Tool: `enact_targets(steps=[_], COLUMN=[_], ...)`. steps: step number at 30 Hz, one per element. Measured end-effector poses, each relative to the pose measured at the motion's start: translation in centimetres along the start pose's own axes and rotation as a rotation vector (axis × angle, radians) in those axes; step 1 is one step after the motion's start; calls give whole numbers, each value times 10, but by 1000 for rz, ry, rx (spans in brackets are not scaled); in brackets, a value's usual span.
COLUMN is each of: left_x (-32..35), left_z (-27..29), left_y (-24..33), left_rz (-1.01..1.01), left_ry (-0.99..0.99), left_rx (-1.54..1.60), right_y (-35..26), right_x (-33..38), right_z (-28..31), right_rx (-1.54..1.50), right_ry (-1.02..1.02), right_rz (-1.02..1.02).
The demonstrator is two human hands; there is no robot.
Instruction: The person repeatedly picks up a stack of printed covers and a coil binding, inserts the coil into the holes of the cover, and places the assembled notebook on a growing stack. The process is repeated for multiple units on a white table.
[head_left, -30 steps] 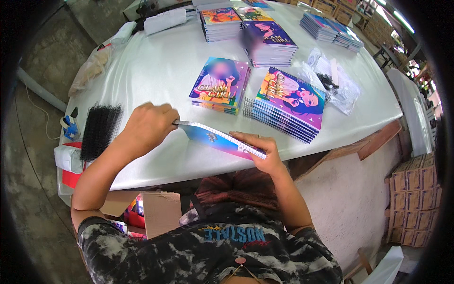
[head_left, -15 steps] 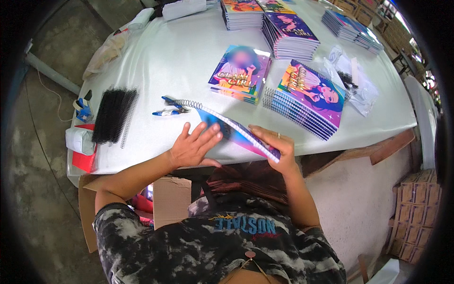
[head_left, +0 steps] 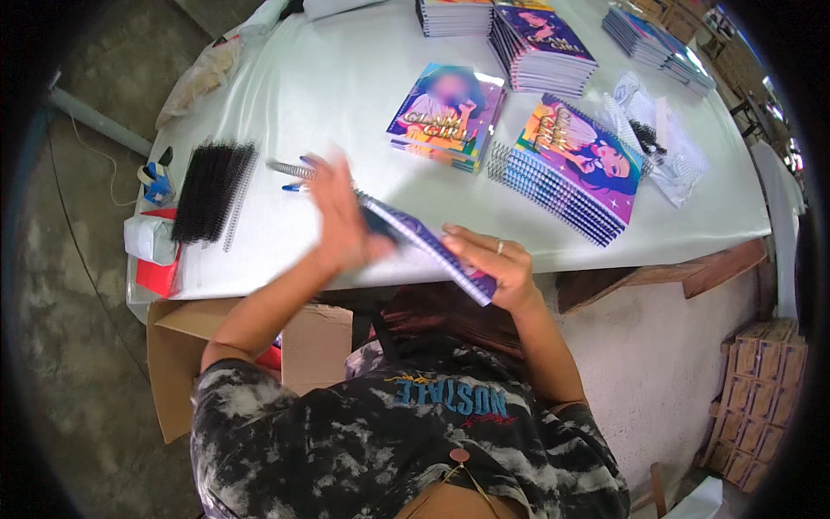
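Note:
My right hand grips a notebook by its near right end, thumb on one side and fingers on the other. The notebook is tilted with its spine edge up, and a purple cover shows. From the spine's far left end a loose length of spiral coil sticks out. My left hand is blurred by motion, fingers stretched out, over the coil end of the spine; whether it touches the coil I cannot tell. Behind it lie blue-handled pliers, mostly hidden.
Black spiral coils lie in a pile at left, near a tape dispenser. Spiral notebooks and unbound-looking covers are stacked ahead. Taller stacks stand farther back. A clear plastic bag lies at right; an open cardboard box is below the table edge.
My left hand has moved up and forward over the coil end, covering much of the pliers. The notebook and right hand have shifted slightly left and nearer. The view has tilted a little.

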State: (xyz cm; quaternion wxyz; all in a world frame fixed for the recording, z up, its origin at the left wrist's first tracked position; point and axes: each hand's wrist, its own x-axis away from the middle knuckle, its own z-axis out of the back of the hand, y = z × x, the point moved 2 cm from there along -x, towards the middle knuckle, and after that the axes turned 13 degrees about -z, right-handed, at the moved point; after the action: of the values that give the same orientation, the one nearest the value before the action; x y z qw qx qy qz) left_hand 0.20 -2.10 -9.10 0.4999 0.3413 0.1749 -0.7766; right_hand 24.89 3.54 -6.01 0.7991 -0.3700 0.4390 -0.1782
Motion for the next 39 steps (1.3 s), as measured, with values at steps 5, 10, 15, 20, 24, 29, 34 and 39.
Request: enact_targets(steps=[5,10,15,20,24,29,34,39], left_x=[38,19,17,-1,-19,-16,-44,-65], left_z=[10,-1,-11,7,8,10,3,21], left_y=[7,33,11,43,36,53,35,57], left_rz=[-182,-432,-419,-594,-299,-568,-248,-475], left_ry=[-422,1,280,71,148,89,108,208], left_rx=[78,19,-163,68,58,-1,-29,34], right_y=[3,0,-9,2,-6,3,-5,15], right_x=[-2,3,-1,4,-1,-1,-6,0], right_z=[1,2,-5,-6,-12,-7,-18,-16], right_rx=[-3,29,25,10,-33,18,15,-117], right_ry=[-4,22,-31,-14,18,124,74,141], right_rz=[86,61,129,24,106,7,38,-205])
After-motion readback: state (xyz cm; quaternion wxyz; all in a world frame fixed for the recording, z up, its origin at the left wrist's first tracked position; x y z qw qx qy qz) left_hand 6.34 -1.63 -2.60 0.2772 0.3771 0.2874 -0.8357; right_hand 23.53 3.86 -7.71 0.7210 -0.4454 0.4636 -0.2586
